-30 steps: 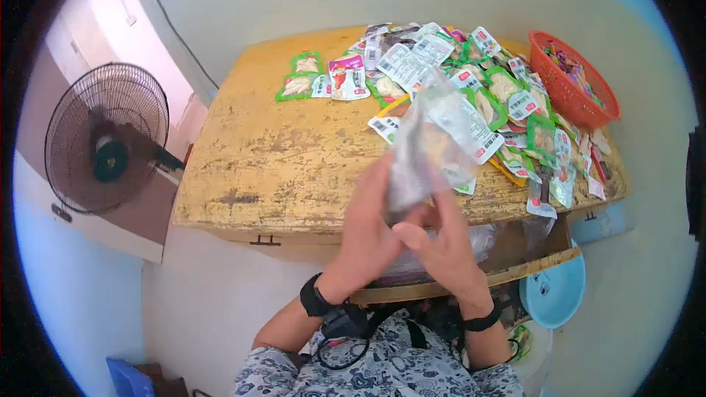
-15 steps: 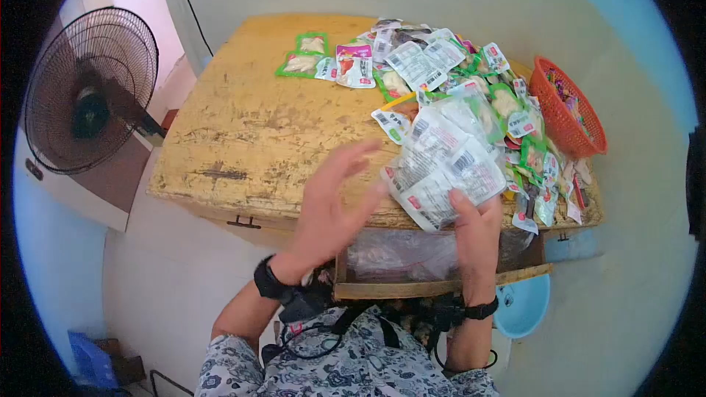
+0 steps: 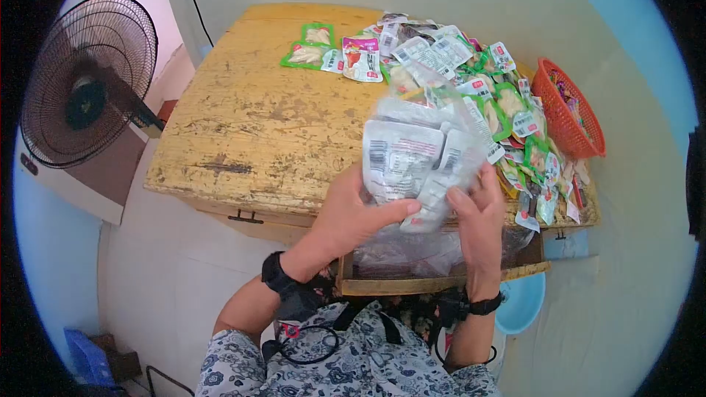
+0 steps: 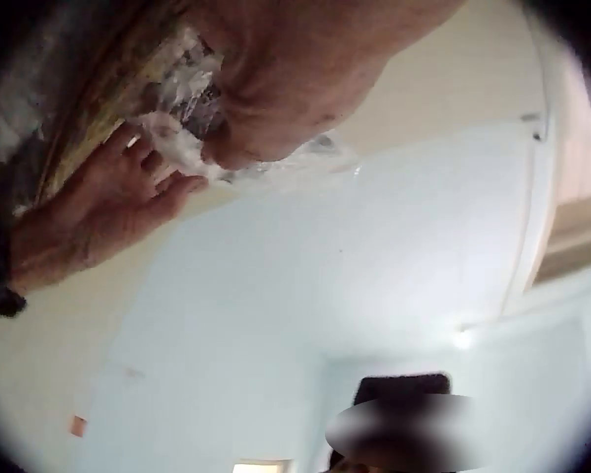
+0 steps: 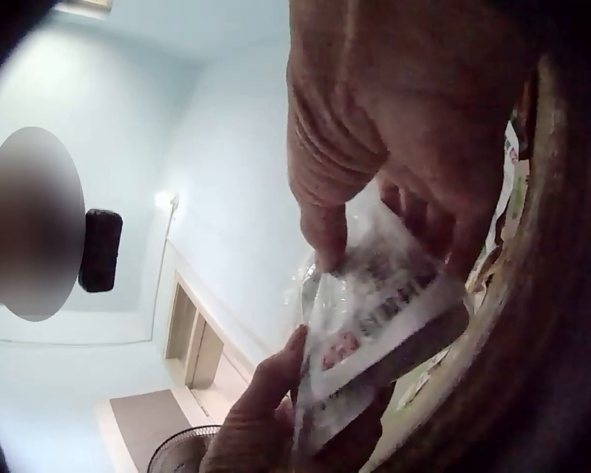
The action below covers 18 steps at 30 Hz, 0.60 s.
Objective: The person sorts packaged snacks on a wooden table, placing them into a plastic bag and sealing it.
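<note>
A clear plastic bag [image 3: 403,158] with white printed snack packets inside is held up over the table's front edge. My left hand [image 3: 346,209] grips its lower left side, thumb laid across the front. On the lower right, my right hand [image 3: 482,213] pinches the bag between thumb and fingers. The right wrist view shows the crinkled bag [image 5: 374,305] between both hands, with red and dark print on a packet. Only a clear, crumpled part of the bag [image 4: 182,143] shows in the left wrist view. Behind it, a heap of snack packets [image 3: 507,103] covers the table's right side.
Several packets [image 3: 360,59] lie apart at the back of the worn yellow table [image 3: 243,117]. An orange basket [image 3: 566,129] stands at the right edge. Below the tabletop, an open drawer [image 3: 441,284] holds clear plastic. A fan [image 3: 88,81] stands left; a blue basin [image 3: 522,305] sits below right.
My left hand came off the bag, fingers spread, half a second ago; now it grips the left side again. The bag has turned from edge-on to facing me, while the right hand keeps hold.
</note>
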### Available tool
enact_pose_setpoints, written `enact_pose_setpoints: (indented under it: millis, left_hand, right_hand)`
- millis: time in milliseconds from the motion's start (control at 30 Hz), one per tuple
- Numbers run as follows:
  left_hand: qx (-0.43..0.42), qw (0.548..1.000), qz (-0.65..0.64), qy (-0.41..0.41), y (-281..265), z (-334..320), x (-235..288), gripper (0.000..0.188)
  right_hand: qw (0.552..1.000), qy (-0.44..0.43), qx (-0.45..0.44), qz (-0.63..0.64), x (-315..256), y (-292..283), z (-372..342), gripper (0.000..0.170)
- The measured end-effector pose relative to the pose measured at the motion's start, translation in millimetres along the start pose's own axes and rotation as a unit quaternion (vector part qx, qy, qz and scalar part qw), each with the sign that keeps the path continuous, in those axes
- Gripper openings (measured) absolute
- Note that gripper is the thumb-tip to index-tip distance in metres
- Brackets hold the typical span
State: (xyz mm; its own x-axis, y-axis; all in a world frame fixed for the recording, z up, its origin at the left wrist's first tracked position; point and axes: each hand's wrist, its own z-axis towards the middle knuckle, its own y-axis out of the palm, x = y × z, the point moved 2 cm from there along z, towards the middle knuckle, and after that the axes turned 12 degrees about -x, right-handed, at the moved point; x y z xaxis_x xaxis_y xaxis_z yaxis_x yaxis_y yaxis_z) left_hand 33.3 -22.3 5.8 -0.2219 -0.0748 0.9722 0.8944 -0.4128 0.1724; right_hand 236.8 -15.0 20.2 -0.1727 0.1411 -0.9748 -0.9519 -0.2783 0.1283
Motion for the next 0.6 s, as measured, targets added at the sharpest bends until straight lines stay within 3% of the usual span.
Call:
enact_pose_setpoints:
  millis: [133,233,333,433,533,600]
  left_hand:
    - [0.065,0.987,0.127,0.07,1.7,-1.9,6.4,0.059]
    - [0.086,0.991,0.064,0.077,1.3,-2.3,-0.1,0.057]
    - [0.059,0.995,0.083,0.019,-8.3,-1.6,7.4,0.056]
    - [-0.008,0.999,0.032,0.029,-11.4,0.3,12.3,0.055]
    - [-0.051,0.996,0.072,0.019,-17.9,3.0,14.1,0.058]
    - [-0.065,0.988,0.127,0.055,-22.5,5.6,20.7,0.062]
  right_hand:
    - [0.999,-0.024,-0.027,-0.041,3.2,16.4,8.7,0.096]
    - [0.999,-0.027,-0.025,-0.026,2.4,17.5,11.0,0.102]
    - [0.995,-0.051,-0.02,-0.08,4.7,12.5,12.2,0.102]
    - [0.996,-0.064,-0.021,-0.056,4.3,8.4,12.0,0.098]
    - [0.998,-0.056,-0.035,-0.013,-1.0,5.5,11.9,0.089]
    - [0.996,-0.059,-0.061,-0.036,-7.3,-0.4,14.0,0.081]
